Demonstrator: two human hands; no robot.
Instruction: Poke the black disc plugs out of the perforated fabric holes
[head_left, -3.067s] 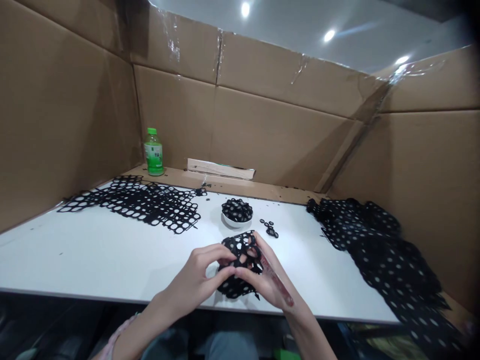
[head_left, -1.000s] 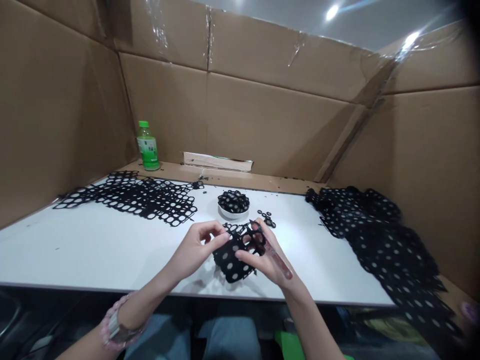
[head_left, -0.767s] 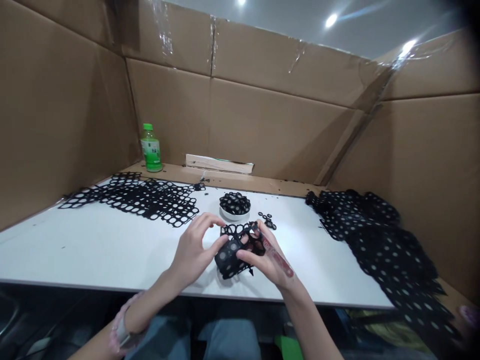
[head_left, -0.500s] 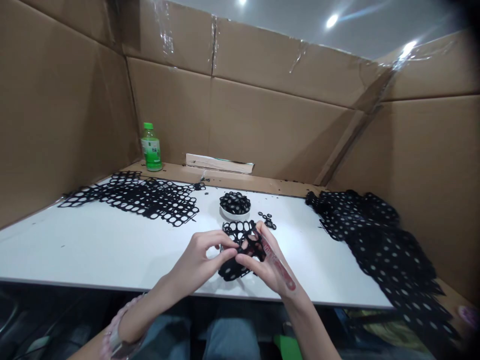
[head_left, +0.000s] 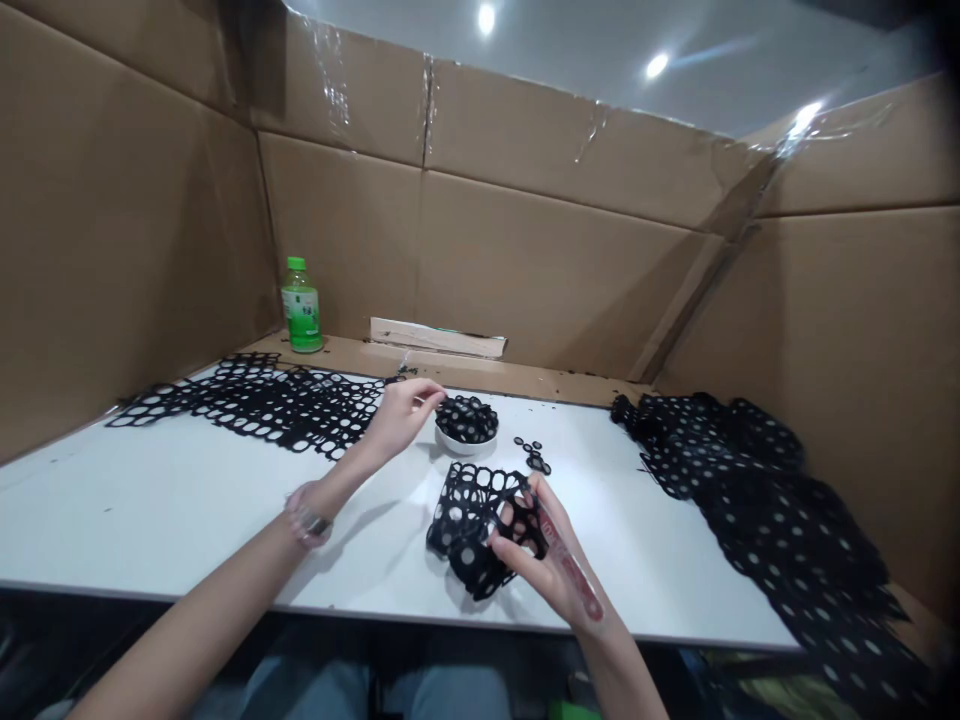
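Note:
My right hand grips a folded black perforated sheet near the front of the white table. Thumb and fingers pinch its right side, which is an open mesh of rings; the left part still shows pale round spots. A red strip with pale lettering lies along the thumb side of this hand and wrist. My left hand reaches to the left rim of a white bowl heaped with black round pieces. Its thumb and index finger are pinched together; anything between them is too small to make out.
Black ring mesh spreads over the table's left side. Spotted black sheets pile up at the right and hang over the edge. Several loose black pieces lie right of the bowl. A green bottle stands by the cardboard wall.
My left hand has left the black sheet and moved up and left to the bowl. My right hand keeps hold of the sheet, now slightly lower in view.

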